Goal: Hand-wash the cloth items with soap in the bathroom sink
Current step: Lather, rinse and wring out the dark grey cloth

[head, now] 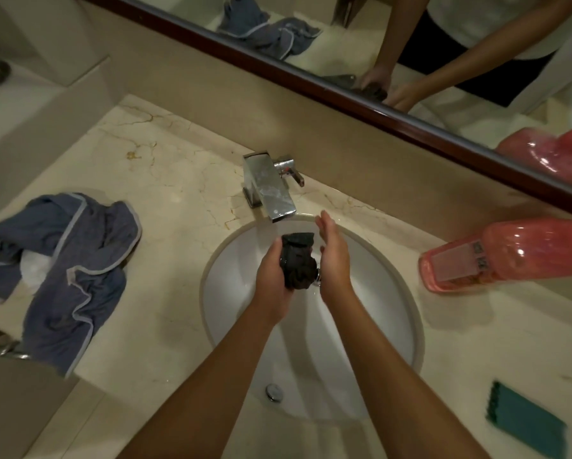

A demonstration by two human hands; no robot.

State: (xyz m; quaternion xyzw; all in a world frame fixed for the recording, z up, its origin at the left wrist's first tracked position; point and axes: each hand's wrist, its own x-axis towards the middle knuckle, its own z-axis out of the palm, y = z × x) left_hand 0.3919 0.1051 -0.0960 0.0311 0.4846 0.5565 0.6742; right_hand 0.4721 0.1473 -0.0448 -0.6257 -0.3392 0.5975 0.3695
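Left hand (273, 273) grips a wadded black cloth (298, 261), fingers curled round the bundle, holding it over the white sink basin (390, 313) just below the faucet spout. Right hand (333, 256) is beside the cloth with fingers straight and together, palm facing the wad; touching it or just apart, can't tell. Cloth is dark and bunched, so what kind of item it is can't be made out; a bit of metal at its lower edge looks like the drain, mostly hidden behind the cloth. Can't tell if water is running. Chrome square faucet (267, 187) with side lever stands at the back of the basin. Overflow hole (274, 392) shows on the near basin wall between the forearms. Blue-grey garment with pale trim (79, 276) lies crumpled on the beige marble counter (178, 180) well left of the sink, left end cut off by the frame. Pink translucent bottle (503, 256) lies on its side right of the sink, far end cut off. Teal cloth or sponge (526, 422) sits near right, blurred. Dark-framed mirror (344, 94) above reflects the arms, garment and bottle.
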